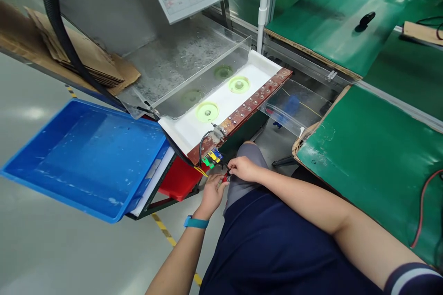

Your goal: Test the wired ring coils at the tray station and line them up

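I've got the left hand (212,196) and right hand (243,168) close together, pinching a red lead (225,177) just below the colored connectors (211,157), likely so its wire reaches.

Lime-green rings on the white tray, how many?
2. One lime-green ring sits on the white tray nearer the coloured connectors; the other sits farther along. Dim green shapes in the clear panel look like reflections.
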### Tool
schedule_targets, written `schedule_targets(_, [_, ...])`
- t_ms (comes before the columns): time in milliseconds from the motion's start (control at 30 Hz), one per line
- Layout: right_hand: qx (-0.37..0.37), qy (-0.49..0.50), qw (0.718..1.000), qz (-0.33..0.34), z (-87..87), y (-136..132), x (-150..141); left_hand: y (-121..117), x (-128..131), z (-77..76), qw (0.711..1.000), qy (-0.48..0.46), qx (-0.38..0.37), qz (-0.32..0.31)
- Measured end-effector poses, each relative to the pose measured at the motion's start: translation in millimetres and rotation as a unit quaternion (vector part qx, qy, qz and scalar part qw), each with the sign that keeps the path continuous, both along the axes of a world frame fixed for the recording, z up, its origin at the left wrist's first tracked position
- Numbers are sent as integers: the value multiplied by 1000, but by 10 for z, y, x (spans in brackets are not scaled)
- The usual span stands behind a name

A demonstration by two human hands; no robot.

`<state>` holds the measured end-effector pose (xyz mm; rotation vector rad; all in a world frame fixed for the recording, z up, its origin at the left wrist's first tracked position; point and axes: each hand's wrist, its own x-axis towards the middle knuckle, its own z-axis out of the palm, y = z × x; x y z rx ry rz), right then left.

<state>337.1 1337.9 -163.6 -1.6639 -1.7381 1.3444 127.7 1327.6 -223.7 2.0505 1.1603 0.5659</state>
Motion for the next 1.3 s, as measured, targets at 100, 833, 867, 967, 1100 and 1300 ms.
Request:
schedule_targets(100, [6, -2, 1000, -6, -13, -6, -35, 12, 2, 71, 1000, -2, -1, -14])
schedule_targets(833, [39, -26, 997, -57, -45, -42, -207, -65, 8, 16, 998, -24, 52, -13])
schedule_targets(867, [39, -26, 997, -58, -44, -44, -206, -72, 14, 12, 998, -27, 58, -12])
schedule_targets(967, [42, -25, 997, -62, -48, -50, -208, -86, 25, -2, 996, -37, 74, -11])
schedule_targets(1100, [46, -25, 996, -69, -70, -60, -223, -94, 33, -19, 995, -45, 90, -9])
schedule_targets(1300, [49, -25, 996, -74, -97, -68, -235, -77, 55, -27, 993, -56, 99, -15])
